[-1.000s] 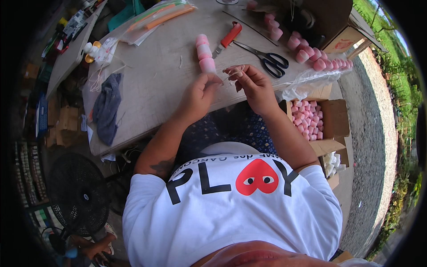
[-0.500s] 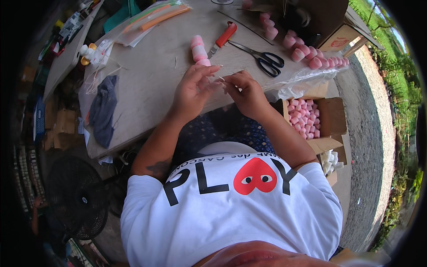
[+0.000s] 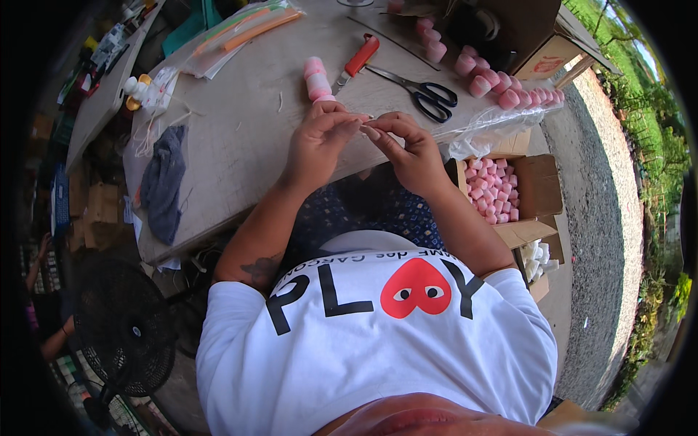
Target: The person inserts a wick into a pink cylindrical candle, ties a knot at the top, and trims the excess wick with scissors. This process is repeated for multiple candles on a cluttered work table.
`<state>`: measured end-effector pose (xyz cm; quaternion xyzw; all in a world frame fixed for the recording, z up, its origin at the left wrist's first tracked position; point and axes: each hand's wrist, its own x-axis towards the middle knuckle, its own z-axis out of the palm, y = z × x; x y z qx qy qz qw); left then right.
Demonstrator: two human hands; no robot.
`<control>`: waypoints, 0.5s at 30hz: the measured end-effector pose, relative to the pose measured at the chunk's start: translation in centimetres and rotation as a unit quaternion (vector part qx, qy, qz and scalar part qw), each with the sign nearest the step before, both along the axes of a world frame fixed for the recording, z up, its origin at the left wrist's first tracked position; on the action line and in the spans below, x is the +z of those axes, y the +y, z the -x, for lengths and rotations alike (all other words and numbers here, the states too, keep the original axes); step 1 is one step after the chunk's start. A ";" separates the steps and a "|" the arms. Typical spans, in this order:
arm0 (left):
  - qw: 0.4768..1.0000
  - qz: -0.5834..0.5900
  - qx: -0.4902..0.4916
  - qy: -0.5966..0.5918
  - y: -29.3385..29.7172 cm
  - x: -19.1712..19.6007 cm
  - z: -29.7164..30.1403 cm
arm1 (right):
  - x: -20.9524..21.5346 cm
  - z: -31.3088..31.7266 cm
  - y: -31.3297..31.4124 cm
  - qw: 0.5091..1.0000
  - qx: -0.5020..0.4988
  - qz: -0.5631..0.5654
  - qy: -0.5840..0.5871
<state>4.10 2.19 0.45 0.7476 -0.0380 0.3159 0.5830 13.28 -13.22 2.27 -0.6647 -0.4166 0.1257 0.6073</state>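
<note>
Over the table's near edge, my left hand [image 3: 318, 144] and my right hand [image 3: 411, 151] meet at the fingertips. Both are closed in a pinch on a small thin white piece [image 3: 371, 117], mostly hidden by the fingers; I cannot make out its kind. Just beyond my left hand lies a row of pink and white short cylinders [image 3: 316, 78], end to end, touching or nearly touching the fingers. A red-handled knife [image 3: 358, 58] lies beyond my fingertips, and to its right are scissors with black handles [image 3: 430, 100].
More pink cylinders [image 3: 480, 86] line the right of the table [image 3: 218, 160]. An open carton [image 3: 542, 185] of them stands below at right. A dark cloth [image 3: 166, 185] lies at left. A black fan [image 3: 123, 327] and another person's arm [image 3: 57, 341] are at lower left.
My left fingers, spread apart before, have closed and come together with the right fingertips at the small white piece. At lower left, the other person's arms have come further into view.
</note>
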 end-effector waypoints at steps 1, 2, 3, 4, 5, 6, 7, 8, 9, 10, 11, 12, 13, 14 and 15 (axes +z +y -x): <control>0.989 0.132 -0.057 0.033 -0.6 0.6 0.0 | -0.4 -0.1 -0.1 1.000 -0.013 -0.010 -0.003; 0.957 0.262 -0.110 0.067 -1.4 1.5 0.3 | -0.6 -0.1 -0.1 1.000 -0.024 -0.020 -0.005; 0.903 0.385 -0.161 0.099 -1.8 2.0 0.5 | -0.5 -0.2 -0.1 0.999 -0.036 -0.022 -0.023; 0.907 0.353 -0.200 0.115 -1.8 1.8 0.4 | -0.3 -0.2 -0.2 0.998 -0.047 -0.022 -0.040; 0.907 0.321 -0.238 0.132 -1.7 1.3 0.3 | -0.1 -0.2 -0.2 0.996 -0.058 -0.023 -0.058; 0.906 0.287 -0.275 0.147 -1.5 0.8 0.1 | -0.1 -0.3 -0.3 0.995 -0.065 -0.020 -0.072; 0.920 0.255 -0.247 0.165 -1.4 0.8 -0.1 | -0.1 -0.6 -0.5 0.993 -0.074 -0.017 -0.087; 0.957 0.161 -0.178 0.163 -1.4 0.8 -0.1 | -0.2 -0.8 -0.7 0.991 -0.083 -0.013 -0.103; 0.980 0.065 -0.106 0.157 -1.5 1.1 0.1 | -0.3 -0.9 -0.7 0.991 -0.086 -0.007 -0.103; 0.988 -0.031 -0.032 0.151 -1.5 1.3 0.2 | -0.6 -0.8 -0.8 0.991 -0.088 -0.001 -0.102; 0.989 -0.080 0.001 0.127 -1.5 1.3 0.2 | -0.7 -0.8 -0.9 0.991 -0.090 0.006 -0.101; 0.986 -0.127 0.035 0.102 -1.5 1.3 0.2 | -0.8 -0.8 -0.9 0.991 -0.093 0.012 -0.098; 0.979 -0.176 0.069 0.077 -1.4 1.3 0.2 | -0.8 -0.8 -0.9 0.991 -0.095 0.017 -0.094; 0.985 -0.148 0.061 0.069 -1.4 1.5 0.2 | -0.9 -0.9 -0.8 0.991 -0.098 0.021 -0.090; 0.990 -0.119 0.052 0.060 -1.5 1.8 0.1 | -0.8 -0.8 -0.9 0.992 -0.087 0.025 -0.091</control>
